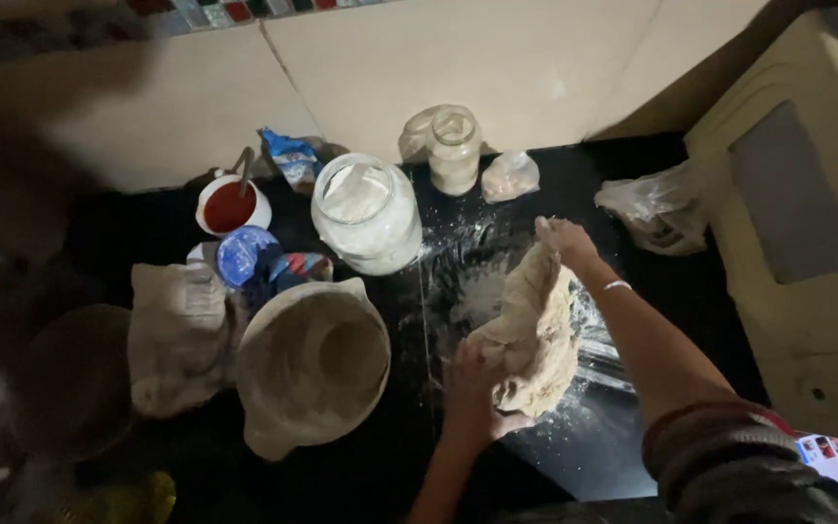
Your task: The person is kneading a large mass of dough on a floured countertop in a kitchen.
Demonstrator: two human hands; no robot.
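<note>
While we stretch the dough [533, 325] above the floured desk [497, 257], right hand [564, 241] pinching its top and left hand [472, 388] cupping its bottom, it may thin and tear, or swing against the flour jar [366, 213] close by.

A: Where's the room on this dark counter [632, 442]?

B: Mostly near the front, right of the stretched dough [532, 335]; bare black surface there, only dusted with flour.

A: And left?

B: Crowded. The big pale bowl [310, 374] sits just beside the left hand [472, 393], with a crumpled cloth [178, 335] beyond it.

A: Towards the wall?

B: The wide jar of flour [366, 213], a smaller jar [454, 150] and a little bag [509, 177] block that line. A narrow floured lane runs between the wide jar and the right hand [564, 241].

A: Far right?

B: A plastic bag [660, 209], then the cream appliance [807, 223] walls it off.
</note>
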